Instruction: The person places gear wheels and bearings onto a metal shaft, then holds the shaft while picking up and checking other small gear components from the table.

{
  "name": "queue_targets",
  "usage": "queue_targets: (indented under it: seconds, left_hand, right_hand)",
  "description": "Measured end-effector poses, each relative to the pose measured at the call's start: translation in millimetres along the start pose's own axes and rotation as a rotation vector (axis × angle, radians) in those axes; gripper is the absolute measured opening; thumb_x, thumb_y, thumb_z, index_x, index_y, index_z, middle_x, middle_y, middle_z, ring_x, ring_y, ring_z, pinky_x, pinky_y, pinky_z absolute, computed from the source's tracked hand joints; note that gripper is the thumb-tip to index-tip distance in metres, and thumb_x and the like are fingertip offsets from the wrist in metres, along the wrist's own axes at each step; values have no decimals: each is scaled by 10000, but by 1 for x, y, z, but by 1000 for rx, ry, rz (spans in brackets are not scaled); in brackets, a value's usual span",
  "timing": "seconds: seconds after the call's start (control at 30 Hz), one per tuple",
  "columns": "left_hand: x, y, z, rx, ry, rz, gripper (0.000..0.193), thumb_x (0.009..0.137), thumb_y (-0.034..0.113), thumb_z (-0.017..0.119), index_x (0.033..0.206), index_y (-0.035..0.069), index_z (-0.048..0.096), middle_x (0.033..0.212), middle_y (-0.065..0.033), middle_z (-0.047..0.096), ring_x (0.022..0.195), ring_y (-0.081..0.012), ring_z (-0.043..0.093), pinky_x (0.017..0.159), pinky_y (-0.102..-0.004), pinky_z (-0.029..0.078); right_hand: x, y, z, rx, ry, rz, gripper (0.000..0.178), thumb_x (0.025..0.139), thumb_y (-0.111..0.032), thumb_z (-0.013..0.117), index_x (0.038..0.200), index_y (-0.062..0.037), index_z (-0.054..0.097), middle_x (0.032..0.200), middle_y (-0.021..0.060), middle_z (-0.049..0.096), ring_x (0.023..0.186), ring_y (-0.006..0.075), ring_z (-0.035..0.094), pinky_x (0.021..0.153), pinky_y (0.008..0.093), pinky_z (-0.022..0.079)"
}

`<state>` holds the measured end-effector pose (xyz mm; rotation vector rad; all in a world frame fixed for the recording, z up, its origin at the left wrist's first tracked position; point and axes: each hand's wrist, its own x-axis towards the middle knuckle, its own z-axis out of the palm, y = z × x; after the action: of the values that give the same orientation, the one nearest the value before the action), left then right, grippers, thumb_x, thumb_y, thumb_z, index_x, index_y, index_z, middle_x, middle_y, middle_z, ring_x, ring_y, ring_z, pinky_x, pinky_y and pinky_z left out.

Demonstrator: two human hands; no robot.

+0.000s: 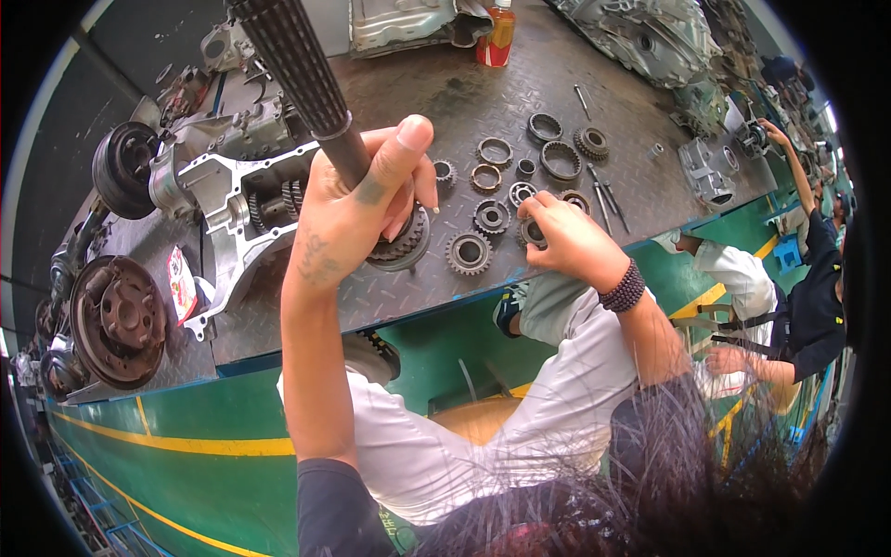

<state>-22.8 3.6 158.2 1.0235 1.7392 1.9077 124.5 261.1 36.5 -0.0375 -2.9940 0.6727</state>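
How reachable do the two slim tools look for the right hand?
Probably yes: the right hand is close to the slim tools and nothing covers them, though it seems to be on a gear, which it might need to leave first.

Dk gry ribbed shaft, gry gears, brn-gry tabletop (w/ diamond tread), grn flr w/ yel stripes

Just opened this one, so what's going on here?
A person's left hand grips a dark splined shaft, held at a tilt. The right hand has its fingertips at a small gear on the metal table; whether it is gripped is unclear. More gears and rings lie around it, and an opened housing sits to the left.
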Motion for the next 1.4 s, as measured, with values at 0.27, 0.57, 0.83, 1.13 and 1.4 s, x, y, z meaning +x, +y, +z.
queue_targets:
  seconds: [0.27,0.57,0.83,1.13,1.4]
  left_hand:
    - [-1,4,2,72,-52,-54,570,1088,454,595,714,29,654,586,8,548,468,-39,403,505,-227,360]
    - [-3,2,0,17,-48,-33,576,1073,468,619,720,16,660,574,18,528,467,-34,408,471,-227,316]
    - [-4,0,-5,12,-38,-50,586,1014,529,683,720,22,701,523,48,451,491,-36,433,477,-240,293]
    - [-4,3,-4,13,-35,-35,626,1049,522,634,689,12,669,523,39,470,453,-31,411,460,-230,288]
    - [-3,4,-1,12,-31,-23,614,1046,505,648,695,2,687,521,35,484,445,-32,417,454,-227,290]
  right_hand:
    - [12,-7,5,-316,-166,-48,476,761,-89,737,1187,61,587,1148,239,600,986,416,687,866,478,593]
    - [12,-17,12,-343,-126,-59,431,740,-6,708,1146,82,594,1114,257,621,988,429,691,878,475,588]
    - [12,-7,-19,100,-179,74,493,800,-88,813,1261,3,660,1167,175,731,1038,308,724,937,405,591]
    - [-10,-7,-12,32,31,-65,561,825,-67,797,1365,-34,651,1248,173,731,1128,312,713,999,406,575]
    - [-4,-14,-10,-26,32,-116,466,828,-92,778,1284,-64,682,1201,179,734,1142,360,688,1027,431,536]
